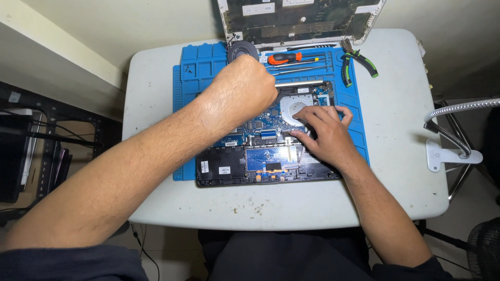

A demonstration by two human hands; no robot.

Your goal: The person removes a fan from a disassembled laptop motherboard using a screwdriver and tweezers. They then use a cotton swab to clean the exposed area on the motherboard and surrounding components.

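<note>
Two hands are on the opened laptop (265, 148), which lies on the blue mat (187, 78) on our white table (396, 156). Its bottom cover is off; the blue board, the black heat pipe and a pale round disc by the upper right corner all show.

Our left hand (240, 93) is curled into a fist over the upper middle of the chassis, knuckles up. It seems to pinch something small against the board near the heat pipe, but the fist hides it, so we cannot tell what, if anything, it grips. Our right hand (324, 136) lies flat and open on the right side of the chassis, fingertips just below the disc, pressing down and holding nothing.

Judged step: work inside the chassis around the cooling parts, right hand steadying while the left works at a fastener or connector. A loose fan (242, 50) already sits on the mat above the laptop.

Near at hand: an orange-handled screwdriver (286, 58) and thin metal tools in the mat's top tray, green-handled pliers (358, 63) to their right, the detached cover (297, 21) beyond the mat, a gooseneck lamp (450, 140) at the table's right edge.

Next move, as we judge it, calls for a steady right hand, a straight lift by the left, and no strain on the ribbon cables by the board.
</note>
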